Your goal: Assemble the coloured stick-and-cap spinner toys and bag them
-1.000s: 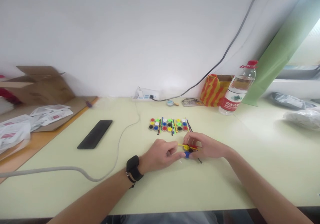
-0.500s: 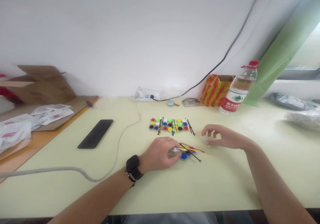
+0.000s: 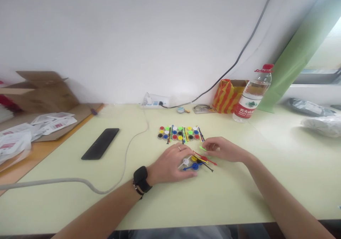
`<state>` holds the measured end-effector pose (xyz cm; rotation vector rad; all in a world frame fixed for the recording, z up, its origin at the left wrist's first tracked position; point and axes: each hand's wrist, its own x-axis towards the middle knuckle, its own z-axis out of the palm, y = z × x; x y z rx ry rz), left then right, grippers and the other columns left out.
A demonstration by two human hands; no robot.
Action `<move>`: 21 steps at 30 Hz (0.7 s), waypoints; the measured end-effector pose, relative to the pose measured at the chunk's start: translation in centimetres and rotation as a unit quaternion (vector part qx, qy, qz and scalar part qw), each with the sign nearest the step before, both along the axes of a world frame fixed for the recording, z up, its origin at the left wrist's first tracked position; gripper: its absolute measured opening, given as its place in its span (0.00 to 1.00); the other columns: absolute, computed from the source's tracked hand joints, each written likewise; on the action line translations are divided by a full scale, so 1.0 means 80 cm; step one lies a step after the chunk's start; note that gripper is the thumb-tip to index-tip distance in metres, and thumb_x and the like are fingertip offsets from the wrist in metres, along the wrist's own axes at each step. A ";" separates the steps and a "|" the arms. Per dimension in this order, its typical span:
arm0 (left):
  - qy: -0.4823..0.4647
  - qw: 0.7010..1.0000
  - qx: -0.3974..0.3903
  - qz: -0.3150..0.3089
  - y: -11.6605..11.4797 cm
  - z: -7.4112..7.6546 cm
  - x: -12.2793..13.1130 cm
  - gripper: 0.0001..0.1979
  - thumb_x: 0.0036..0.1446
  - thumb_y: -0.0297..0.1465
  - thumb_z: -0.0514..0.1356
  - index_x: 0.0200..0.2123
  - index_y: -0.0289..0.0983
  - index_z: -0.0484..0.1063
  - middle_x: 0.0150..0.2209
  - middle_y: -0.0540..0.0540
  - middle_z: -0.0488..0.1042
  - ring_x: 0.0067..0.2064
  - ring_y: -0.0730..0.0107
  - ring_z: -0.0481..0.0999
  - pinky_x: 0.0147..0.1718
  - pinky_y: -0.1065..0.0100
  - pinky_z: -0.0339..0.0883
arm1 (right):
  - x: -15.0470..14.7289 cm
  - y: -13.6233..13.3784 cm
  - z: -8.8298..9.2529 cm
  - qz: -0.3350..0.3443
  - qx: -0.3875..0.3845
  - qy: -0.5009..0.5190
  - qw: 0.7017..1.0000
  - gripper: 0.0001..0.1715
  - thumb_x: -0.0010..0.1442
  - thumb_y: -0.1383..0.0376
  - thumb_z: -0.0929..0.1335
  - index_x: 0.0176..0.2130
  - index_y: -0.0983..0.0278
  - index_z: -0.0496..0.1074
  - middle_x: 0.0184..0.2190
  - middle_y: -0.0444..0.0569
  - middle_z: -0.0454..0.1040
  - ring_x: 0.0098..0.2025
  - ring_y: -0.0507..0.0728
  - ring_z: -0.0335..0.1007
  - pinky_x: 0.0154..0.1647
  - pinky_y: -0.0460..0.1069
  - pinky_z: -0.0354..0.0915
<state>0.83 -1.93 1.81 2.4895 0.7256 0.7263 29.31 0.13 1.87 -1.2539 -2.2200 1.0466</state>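
Observation:
A neat block of coloured buttons and thin coloured sticks (image 3: pixel 180 133) lies on the pale green table (image 3: pixel 186 196). In front of it sits a small loose pile of buttons and sticks (image 3: pixel 198 159). My left hand (image 3: pixel 172 163), with a ring and a black wrist watch, rests beside this pile with its fingers curled around a white button and a blue stick. My right hand (image 3: pixel 222 150) hovers just right of the pile and pinches a thin green stick (image 3: pixel 203 148) between thumb and fingertips.
A black phone (image 3: pixel 100 143) lies to the left, and a grey cable (image 3: pixel 80 180) curves across the table to a power strip (image 3: pixel 156 102). A water bottle (image 3: pixel 252 95) and striped bag (image 3: pixel 226 96) stand at the back right. Cardboard and packets (image 3: pixel 34 123) lie far left.
My right hand lifted away to the right, then came back toward the pile with a green stick in its fingertips. My left hand stayed by the pile, and its fingers shifted.

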 end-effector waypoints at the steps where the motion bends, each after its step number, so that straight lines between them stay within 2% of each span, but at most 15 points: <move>1: 0.002 1.000 -0.007 -0.007 0.002 -0.003 -0.001 0.23 0.57 0.46 0.67 0.53 0.43 0.75 0.50 0.40 0.78 0.53 0.51 0.74 0.54 0.55 0.65 | -0.005 -0.002 0.000 0.008 -0.006 0.010 1.000 0.14 0.63 0.53 0.69 0.41 0.61 0.75 0.37 0.49 0.77 0.36 0.57 0.72 0.39 0.52 0.70; 4: 0.006 1.000 -0.029 -0.010 0.007 -0.011 -0.003 0.16 0.63 0.40 0.64 0.52 0.44 0.76 0.51 0.43 0.78 0.53 0.55 0.75 0.54 0.57 0.67 | -0.013 -0.009 0.005 0.035 -0.023 0.016 0.999 0.21 0.57 0.51 0.74 0.46 0.60 0.75 0.42 0.49 0.78 0.41 0.59 0.74 0.46 0.53 0.71; 7: -0.003 0.999 -0.037 -0.015 0.008 -0.011 -0.004 0.18 0.63 0.37 0.64 0.56 0.45 0.73 0.54 0.45 0.77 0.55 0.57 0.73 0.58 0.57 0.65 | -0.018 -0.014 0.009 0.062 -0.031 0.018 0.997 0.27 0.51 0.53 0.78 0.48 0.59 0.76 0.45 0.49 0.78 0.44 0.60 0.74 0.49 0.54 0.71; 10: -0.008 0.999 -0.044 -0.011 0.004 -0.006 -0.004 0.27 0.59 0.41 0.66 0.60 0.45 0.69 0.58 0.44 0.74 0.60 0.55 0.70 0.61 0.55 0.62 | -0.028 -0.018 0.009 0.081 -0.041 0.049 0.995 0.21 0.55 0.56 0.76 0.47 0.59 0.76 0.44 0.48 0.78 0.45 0.59 0.75 0.50 0.54 0.71; 13: 0.005 0.998 -0.066 0.007 0.000 -0.003 -0.003 0.32 0.58 0.45 0.67 0.62 0.44 0.66 0.58 0.42 0.73 0.59 0.53 0.70 0.59 0.53 0.64 | -0.040 -0.022 0.007 0.086 -0.059 0.099 0.990 0.14 0.58 0.59 0.74 0.44 0.60 0.75 0.44 0.48 0.78 0.46 0.58 0.75 0.53 0.54 0.72; 17: 0.010 0.997 -0.079 0.006 0.001 -0.007 -0.001 0.23 0.63 0.44 0.63 0.59 0.45 0.69 0.53 0.44 0.76 0.53 0.56 0.74 0.54 0.56 0.67 | -0.048 -0.023 0.005 0.054 -0.044 0.136 0.988 0.08 0.61 0.61 0.73 0.40 0.61 0.73 0.41 0.47 0.78 0.45 0.58 0.76 0.53 0.55 0.72; 21: 0.010 0.999 -0.048 0.011 0.004 -0.012 0.002 0.18 0.64 0.44 0.61 0.53 0.44 0.74 0.48 0.44 0.78 0.51 0.57 0.75 0.52 0.58 0.68 | -0.051 -0.015 0.001 0.017 0.041 0.137 0.990 0.07 0.67 0.60 0.68 0.40 0.61 0.74 0.40 0.49 0.77 0.43 0.58 0.75 0.49 0.55 0.73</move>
